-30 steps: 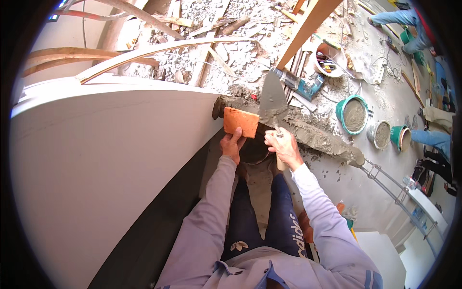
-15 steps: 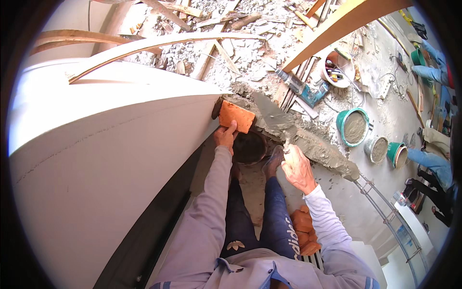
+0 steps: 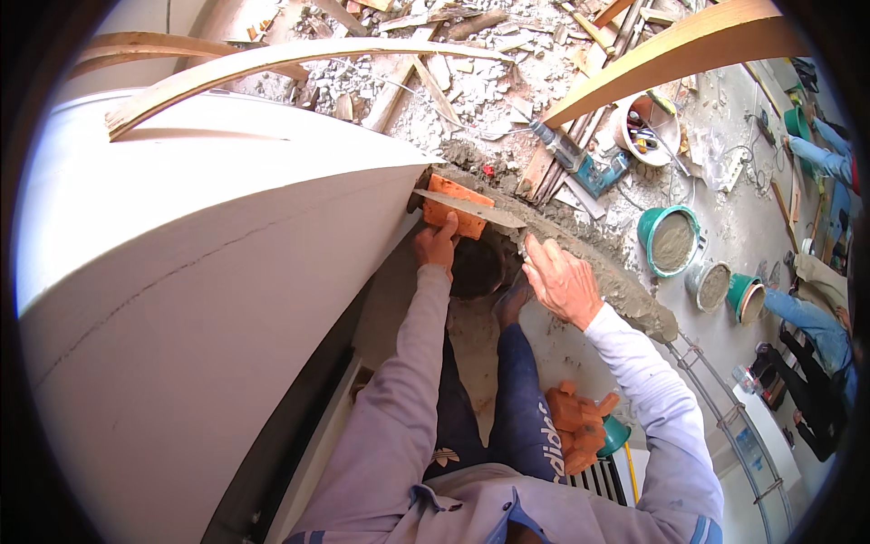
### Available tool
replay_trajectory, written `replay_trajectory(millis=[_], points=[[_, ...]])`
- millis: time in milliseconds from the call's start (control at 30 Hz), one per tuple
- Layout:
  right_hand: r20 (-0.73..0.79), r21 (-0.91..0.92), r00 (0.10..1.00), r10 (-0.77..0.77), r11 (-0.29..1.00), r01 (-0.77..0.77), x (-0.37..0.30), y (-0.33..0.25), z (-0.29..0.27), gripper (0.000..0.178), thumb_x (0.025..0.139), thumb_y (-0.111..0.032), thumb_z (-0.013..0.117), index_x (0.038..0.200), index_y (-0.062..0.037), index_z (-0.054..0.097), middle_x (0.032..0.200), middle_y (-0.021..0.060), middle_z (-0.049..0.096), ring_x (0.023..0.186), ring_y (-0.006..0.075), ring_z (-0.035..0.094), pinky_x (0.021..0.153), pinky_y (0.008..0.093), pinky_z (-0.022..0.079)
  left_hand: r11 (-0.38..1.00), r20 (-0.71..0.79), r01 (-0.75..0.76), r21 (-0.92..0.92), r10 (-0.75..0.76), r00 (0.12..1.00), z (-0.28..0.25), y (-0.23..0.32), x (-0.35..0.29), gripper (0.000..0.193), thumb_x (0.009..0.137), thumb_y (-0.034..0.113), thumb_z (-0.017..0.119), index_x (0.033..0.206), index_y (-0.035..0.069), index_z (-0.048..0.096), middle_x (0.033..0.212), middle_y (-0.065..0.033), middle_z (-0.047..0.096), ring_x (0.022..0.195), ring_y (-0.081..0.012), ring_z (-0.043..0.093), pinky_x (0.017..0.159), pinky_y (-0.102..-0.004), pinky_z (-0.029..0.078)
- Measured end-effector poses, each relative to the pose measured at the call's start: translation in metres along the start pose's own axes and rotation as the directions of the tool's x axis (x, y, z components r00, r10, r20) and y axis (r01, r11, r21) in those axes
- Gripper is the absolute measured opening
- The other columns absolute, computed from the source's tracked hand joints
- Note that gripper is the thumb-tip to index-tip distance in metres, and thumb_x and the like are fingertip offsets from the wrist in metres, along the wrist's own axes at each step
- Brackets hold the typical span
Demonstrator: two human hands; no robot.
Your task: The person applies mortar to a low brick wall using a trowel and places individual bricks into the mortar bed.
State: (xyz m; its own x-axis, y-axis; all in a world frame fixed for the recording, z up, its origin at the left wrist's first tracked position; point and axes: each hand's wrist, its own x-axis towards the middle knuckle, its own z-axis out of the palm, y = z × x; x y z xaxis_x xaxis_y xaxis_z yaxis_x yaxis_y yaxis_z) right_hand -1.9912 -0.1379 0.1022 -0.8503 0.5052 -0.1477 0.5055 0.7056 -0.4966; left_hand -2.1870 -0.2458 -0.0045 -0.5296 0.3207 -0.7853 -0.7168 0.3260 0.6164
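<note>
My left hand grips an orange brick at the near end of the mortar ledge, close to the white wall. The fingers of my right hand are closed on a trowel, whose handle is mostly hidden. Its blade shows nearly edge-on, lying across the brick's face. Grey wet mortar runs along the ledge from the brick toward the right. Below the brick, between my feet and the wall, sits a dark round bucket, partly hidden.
Beyond the ledge lie rubble, a blue power drill and a white tool bucket. A green mortar tub stands at right. Wooden beams cross above. Stacked bricks sit beside my leg; rebar extends right. Other people work at far right.
The trowel has swung left from over the mortar onto the brick, its blade turning from broadside to edge-on. My right hand has shifted slightly with it; my left still holds the brick.
</note>
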Motion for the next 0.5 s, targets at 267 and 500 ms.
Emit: replay_trajectory(millis=[267,500], points=[[0.121,0.022,0.991,0.053,0.998,-0.056,0.008,-0.003,0.009,0.044,0.091,-0.023,0.059,0.129,-0.0045,0.047,0.09,0.0156,0.055,0.073,0.0353,0.063,0.061,0.045,0.051,0.998,-0.049,0.018,0.053,-0.015,0.999,-0.002,0.001,0.007,0.035,0.087,0.022,0.073,0.109,-0.004,0.066,0.102,-0.0056,0.065,0.089,-0.0155,0.062,0.074,-0.0309,0.053],[0.167,0.008,0.983,0.071,0.997,-0.073,0.01,-0.009,0.008,0.043,0.092,-0.024,0.057,0.13,-0.0055,0.047,0.09,0.0164,0.056,0.072,0.0361,0.063,0.059,0.0454,0.052,0.996,-0.041,0.064,0.066,-0.062,0.997,-0.002,0.006,0.004,0.029,0.087,0.024,0.074,0.105,0.004,0.065,0.104,-0.0032,0.064,0.094,-0.0153,0.061,0.078,-0.0298,0.053]])
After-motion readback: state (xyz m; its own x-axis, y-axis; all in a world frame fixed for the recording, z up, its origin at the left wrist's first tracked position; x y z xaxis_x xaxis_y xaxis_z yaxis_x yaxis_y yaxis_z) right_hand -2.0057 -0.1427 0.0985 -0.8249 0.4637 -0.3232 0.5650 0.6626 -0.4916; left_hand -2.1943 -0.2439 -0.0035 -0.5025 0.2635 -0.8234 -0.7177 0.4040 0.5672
